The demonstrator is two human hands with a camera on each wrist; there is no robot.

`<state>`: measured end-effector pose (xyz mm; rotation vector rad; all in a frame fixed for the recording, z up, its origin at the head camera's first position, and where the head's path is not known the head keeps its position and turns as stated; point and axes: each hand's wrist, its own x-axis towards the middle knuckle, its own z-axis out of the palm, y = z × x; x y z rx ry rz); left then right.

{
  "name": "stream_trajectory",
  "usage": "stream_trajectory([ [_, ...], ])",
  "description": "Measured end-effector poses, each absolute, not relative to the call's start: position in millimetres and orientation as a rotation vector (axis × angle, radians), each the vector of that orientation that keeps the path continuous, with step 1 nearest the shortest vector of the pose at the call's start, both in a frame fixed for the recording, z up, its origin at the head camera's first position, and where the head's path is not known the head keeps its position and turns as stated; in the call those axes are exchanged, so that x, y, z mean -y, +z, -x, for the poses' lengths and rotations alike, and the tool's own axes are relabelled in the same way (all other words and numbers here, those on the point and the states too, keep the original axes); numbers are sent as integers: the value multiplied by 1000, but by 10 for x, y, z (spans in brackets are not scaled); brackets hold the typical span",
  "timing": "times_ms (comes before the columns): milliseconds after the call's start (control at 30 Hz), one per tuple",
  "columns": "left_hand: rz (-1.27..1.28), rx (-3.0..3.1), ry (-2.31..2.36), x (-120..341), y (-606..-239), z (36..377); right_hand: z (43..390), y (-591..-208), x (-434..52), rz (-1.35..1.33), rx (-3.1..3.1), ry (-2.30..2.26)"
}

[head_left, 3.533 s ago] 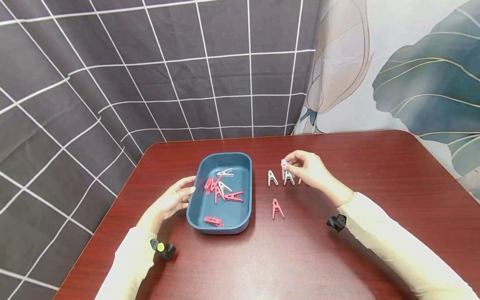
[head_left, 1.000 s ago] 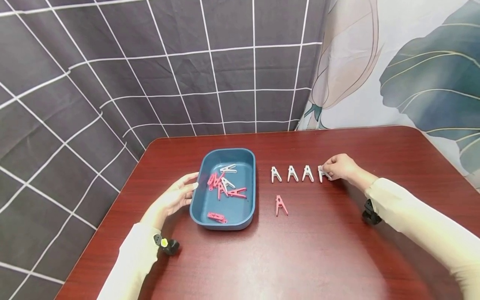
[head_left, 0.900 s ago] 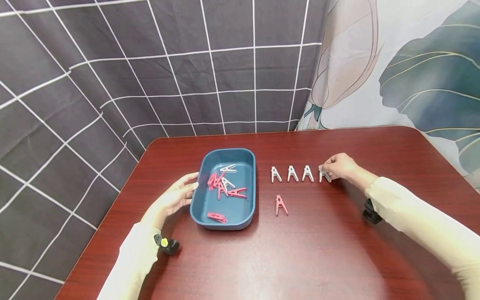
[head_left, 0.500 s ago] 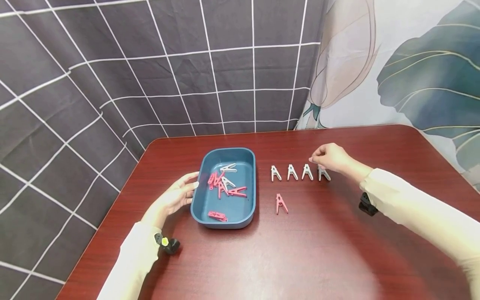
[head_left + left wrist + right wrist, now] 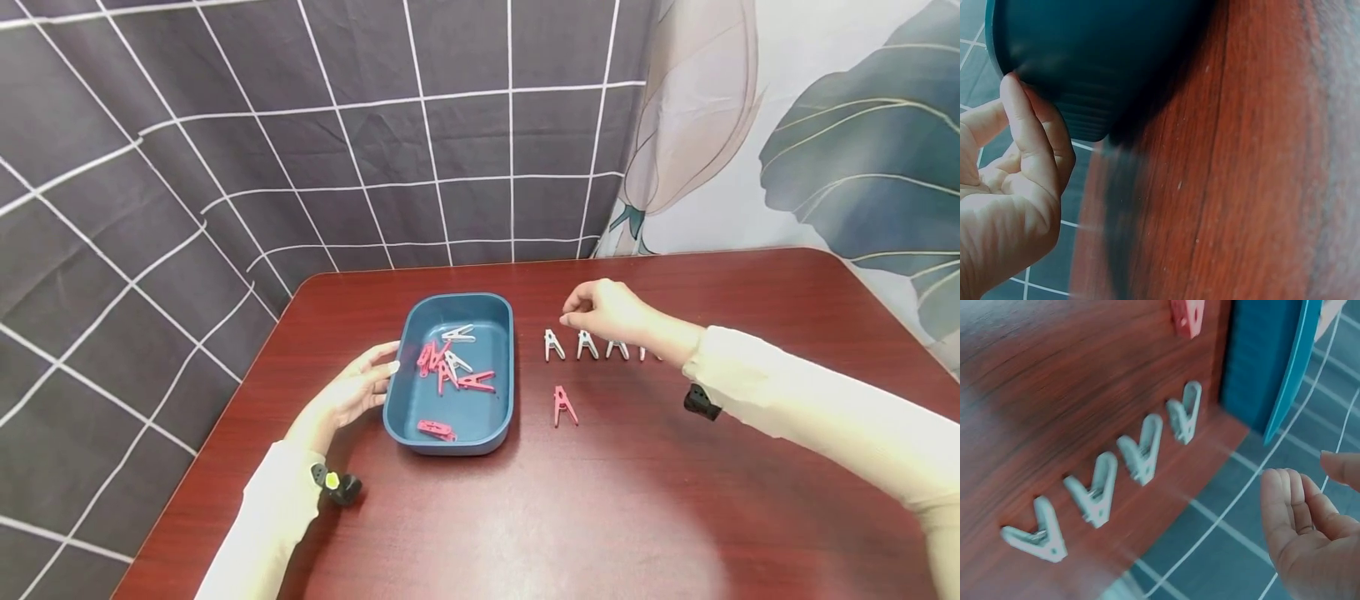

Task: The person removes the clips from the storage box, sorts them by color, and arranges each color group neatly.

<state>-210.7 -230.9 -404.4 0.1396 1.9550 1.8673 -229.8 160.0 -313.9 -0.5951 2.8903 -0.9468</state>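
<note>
My left hand [image 5: 348, 396] rests its fingertips against the left side of the blue bin [image 5: 465, 410], and in the left wrist view they touch the bin's outer wall. Pink clothespins [image 5: 477, 381] and white clothespins [image 5: 457, 362] lie loosely inside. To the bin's right, several white clothespins [image 5: 1094, 497] stand in a row on the table. A single pink clothespin [image 5: 564, 407] lies nearer to me. My right hand [image 5: 609, 307] hovers above the row with nothing in its fingers, thumb apart from them in the right wrist view; its forearm partly hides the rightmost white ones in the head view.
The reddish-brown wooden table [image 5: 570, 517] extends to a rounded far edge. A dark curtain with white grid lines [image 5: 465, 142] hangs behind it. A leaf-patterned curtain [image 5: 840, 167] hangs at the right.
The right hand carried a white clothespin to the right end of the row, let it go, lifted, and has moved back left. The left hand stays at the bin.
</note>
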Motion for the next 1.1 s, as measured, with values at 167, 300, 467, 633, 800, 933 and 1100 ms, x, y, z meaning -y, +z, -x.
stream_trajectory([
  [167, -122, -1957, 1851, 2295, -4076, 2099, 2199, -3176, -1364, 690, -2827, -935],
  [300, -110, -1963, 1851, 2299, -4097, 2090, 2097, -3195, -1151, 743, -2760, -966],
  [467, -124, -1963, 1851, 2298, -4099, 2092, 1964, -3170, -925, 826, -2709, -946],
  [633, -134, -1960, 1858, 2292, -4085, 2113, 1870, -3123, -740, 892, -2638, -929],
  [800, -133, -1960, 1857, 2288, -4050, 2127, 1813, -3172, -562, 953, -2595, -937],
  [933, -129, -1954, 1862, 2291, -4050, 2128, 1772, -3214, -435, 981, -2585, -886],
  [1100, -121, -1941, 1875, 2308, -4054, 2119, 1780, -3284, -279, 1000, -2567, -875],
])
